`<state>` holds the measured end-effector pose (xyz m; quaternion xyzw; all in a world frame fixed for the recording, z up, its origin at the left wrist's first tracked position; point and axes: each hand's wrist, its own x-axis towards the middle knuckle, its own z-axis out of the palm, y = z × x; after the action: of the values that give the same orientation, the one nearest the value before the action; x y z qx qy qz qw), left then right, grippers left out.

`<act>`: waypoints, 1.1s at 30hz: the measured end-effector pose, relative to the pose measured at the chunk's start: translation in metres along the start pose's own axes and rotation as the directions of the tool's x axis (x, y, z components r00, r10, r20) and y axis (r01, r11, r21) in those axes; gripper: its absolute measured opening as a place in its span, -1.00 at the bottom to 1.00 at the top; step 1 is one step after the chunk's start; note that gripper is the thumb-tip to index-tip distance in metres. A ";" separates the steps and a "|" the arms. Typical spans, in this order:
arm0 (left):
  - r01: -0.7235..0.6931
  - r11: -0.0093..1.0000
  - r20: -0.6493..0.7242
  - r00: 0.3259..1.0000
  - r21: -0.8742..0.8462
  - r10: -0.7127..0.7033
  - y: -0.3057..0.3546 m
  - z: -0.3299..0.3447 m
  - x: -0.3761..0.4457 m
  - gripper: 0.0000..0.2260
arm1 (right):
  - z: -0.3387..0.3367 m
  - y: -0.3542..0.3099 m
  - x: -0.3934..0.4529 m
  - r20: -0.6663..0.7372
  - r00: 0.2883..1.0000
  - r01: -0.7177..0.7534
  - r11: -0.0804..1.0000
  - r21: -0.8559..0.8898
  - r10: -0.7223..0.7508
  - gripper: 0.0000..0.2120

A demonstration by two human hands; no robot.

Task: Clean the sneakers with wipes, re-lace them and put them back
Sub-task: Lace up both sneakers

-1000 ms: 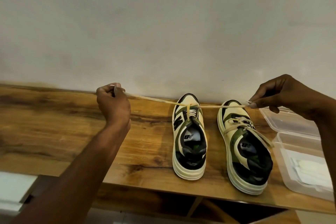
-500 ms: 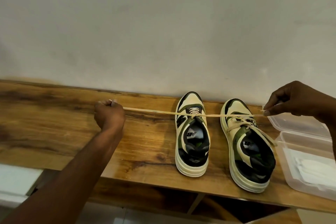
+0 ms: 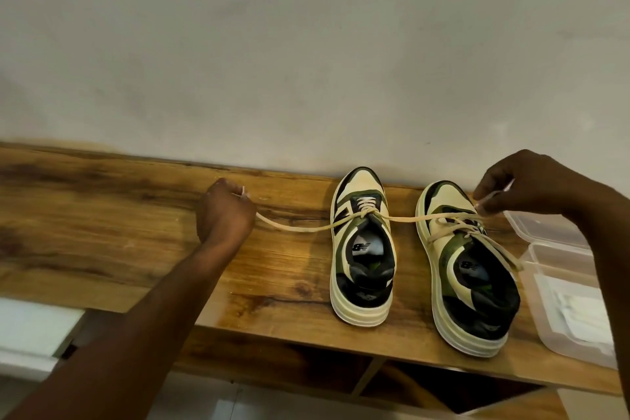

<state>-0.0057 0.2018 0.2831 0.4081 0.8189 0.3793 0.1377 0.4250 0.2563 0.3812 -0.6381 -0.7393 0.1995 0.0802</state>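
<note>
Two cream, green and black sneakers stand side by side on the wooden shelf (image 3: 102,249), toes toward the wall. The left sneaker (image 3: 362,249) has a cream lace (image 3: 300,227) crossed over its tongue and running out to both sides. My left hand (image 3: 225,211) grips one lace end in a fist, resting on the wood to the left. My right hand (image 3: 511,184) pinches the other end above the toe of the right sneaker (image 3: 463,269). The right sneaker's own lace lies loose across its top.
A clear plastic box (image 3: 559,269) with white wipes inside sits open at the right edge, its lid (image 3: 542,228) folded back toward the wall. The plain wall runs close behind the shelf. Below the front edge are dark shelf compartments and a white surface at lower left.
Both hands came down and the lace now sags instead of being taut. My left hand now rests on the wood, and my right hand sits closer over the right sneaker's toe.
</note>
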 end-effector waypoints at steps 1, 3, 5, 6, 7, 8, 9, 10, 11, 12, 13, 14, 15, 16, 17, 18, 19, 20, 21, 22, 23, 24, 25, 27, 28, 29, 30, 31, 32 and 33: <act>-0.057 0.995 0.022 0.998 0.079 0.055 0.001 0.001 -0.002 -0.85 | 0.003 -0.008 0.001 -0.022 1.000 0.017 0.999 -0.048 -0.018 -0.77; -0.171 0.959 0.073 0.985 0.227 0.159 0.005 0.004 -0.007 -0.70 | 0.011 -0.026 0.003 -0.104 0.991 0.067 0.990 -0.125 -0.080 -0.73; -0.270 0.935 0.116 0.962 0.229 0.249 0.014 0.010 -0.018 -0.64 | 0.020 -0.049 0.002 -0.147 0.976 0.144 0.982 -0.122 -0.161 -0.74; -0.323 0.932 0.147 0.943 0.164 0.300 0.020 0.014 -0.026 -0.66 | 0.025 -0.060 0.001 -0.142 0.970 0.188 0.979 -0.084 -0.198 -0.76; -0.370 0.927 0.185 0.917 0.063 0.353 0.026 0.018 -0.033 -0.68 | 0.030 -0.072 0.000 -0.123 0.966 0.225 0.974 -0.034 -0.228 -0.79; -0.393 0.918 0.235 0.889 -0.054 0.394 0.032 0.023 -0.041 -0.72 | 0.035 -0.084 -0.002 -0.091 0.963 0.256 0.967 0.017 -0.253 -0.83; -0.396 0.905 0.299 0.855 -0.154 0.424 0.038 0.027 -0.049 -0.75 | 0.041 -0.094 -0.003 -0.046 0.961 0.276 0.959 0.062 -0.274 -0.86; -0.399 0.891 0.356 0.817 -0.218 0.453 0.043 0.030 -0.057 -0.78 | 0.047 -0.102 -0.004 0.008 0.957 0.289 0.953 0.090 -0.291 -0.87; -0.415 0.873 0.391 0.781 -0.258 0.487 0.047 0.034 -0.064 -0.79 | 0.054 -0.109 -0.004 0.053 0.951 0.297 0.950 0.097 -0.303 -0.87; -0.442 0.853 0.405 0.751 -0.277 0.521 0.049 0.039 -0.070 -0.80 | 0.061 -0.113 -0.004 0.072 0.950 0.298 0.950 0.093 -0.305 -0.86; -0.471 0.835 0.406 0.730 -0.283 0.549 0.051 0.042 -0.075 -0.80 | 0.068 -0.116 -0.003 0.062 0.951 0.297 0.951 0.083 -0.302 -0.86; -0.493 0.825 0.403 0.720 -0.276 0.565 0.052 0.045 -0.078 -0.81 | 0.072 -0.117 -0.002 0.038 0.955 0.290 0.954 0.073 -0.293 -0.86; -0.502 0.821 0.393 0.721 -0.272 0.571 0.052 0.047 -0.080 -0.82 | 0.075 -0.118 -0.001 0.015 0.959 0.281 0.957 0.069 -0.283 -0.86; -0.498 0.823 0.380 0.730 -0.274 0.569 0.053 0.048 -0.080 -0.84 | 0.077 -0.117 0.000 0.007 0.962 0.271 0.959 0.084 -0.273 -0.86; -0.491 0.825 0.368 0.739 -0.280 0.565 0.053 0.049 -0.079 -0.87 | 0.076 -0.115 0.001 0.011 0.964 0.263 0.958 0.113 -0.266 -0.86; -0.484 0.827 0.360 0.745 -0.286 0.561 0.054 0.050 -0.078 -0.90 | 0.075 -0.112 0.002 0.025 0.966 0.252 0.957 0.147 -0.258 -0.86; -0.481 0.827 0.357 0.748 -0.291 0.560 0.055 0.051 -0.078 -0.93 | 0.074 -0.110 0.002 0.044 0.968 0.236 0.954 0.184 -0.248 -0.87; -0.475 0.830 0.359 0.750 -0.292 0.556 0.055 0.051 -0.077 -0.95 | 0.073 -0.108 0.002 0.068 0.969 0.216 0.951 0.222 -0.236 -0.89; -0.469 0.834 0.362 0.753 -0.289 0.549 0.055 0.052 -0.077 -0.97 | 0.073 -0.106 0.002 0.088 0.970 0.198 0.945 0.260 -0.228 -0.90; -0.462 0.840 0.365 0.758 -0.285 0.540 0.056 0.053 -0.077 -0.97 | 0.073 -0.104 0.002 0.103 0.970 0.182 0.939 0.291 -0.220 -0.92; -0.452 0.847 0.371 0.762 -0.282 0.530 0.056 0.053 -0.076 -0.97 | 0.073 -0.104 0.002 0.111 0.971 0.168 0.935 0.312 -0.212 -0.93; -0.441 0.853 0.381 0.764 -0.279 0.520 0.056 0.054 -0.075 -0.97 | 0.073 -0.103 0.002 0.114 0.973 0.157 0.933 0.325 -0.203 -0.94; -0.432 0.859 0.393 0.765 -0.275 0.511 0.055 0.054 -0.073 -0.97 | 0.073 -0.102 0.002 0.115 0.974 0.145 0.932 0.331 -0.193 -0.94; -0.424 0.865 0.410 0.762 -0.270 0.501 0.055 0.053 -0.069 -0.94 | 0.070 -0.099 0.004 0.121 0.977 0.129 0.940 0.315 -0.175 -0.94; -0.418 0.866 0.413 0.762 -0.274 0.498 0.055 0.052 -0.067 -0.94 | 0.068 -0.098 0.004 0.124 0.978 0.126 0.945 0.301 -0.170 -0.94; -0.412 0.868 0.417 0.762 -0.278 0.496 0.054 0.051 -0.066 -0.94 | 0.067 -0.097 0.004 0.129 0.978 0.124 0.949 0.289 -0.167 -0.93; -0.410 0.869 0.423 0.760 -0.278 0.494 0.055 0.050 -0.064 -0.95 | 0.066 -0.096 0.004 0.132 0.977 0.125 0.952 0.279 -0.167 -0.93; -0.413 0.870 0.431 0.756 -0.270 0.493 0.055 0.048 -0.063 -0.96 | 0.066 -0.096 0.005 0.133 0.977 0.129 0.955 0.266 -0.169 -0.92; -0.420 0.870 0.436 0.753 -0.258 0.493 0.056 0.046 -0.062 -0.96 | 0.065 -0.095 0.005 0.136 0.976 0.134 0.959 0.249 -0.171 -0.92; -0.430 0.869 0.439 0.750 -0.245 0.495 0.057 0.044 -0.061 -0.96 | 0.064 -0.095 0.006 0.139 0.974 0.141 0.963 0.231 -0.176 -0.91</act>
<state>0.0882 0.1986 0.2906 0.6706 0.6040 0.3375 0.2675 0.3137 0.2397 0.3596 -0.5460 -0.7656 0.3230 0.1069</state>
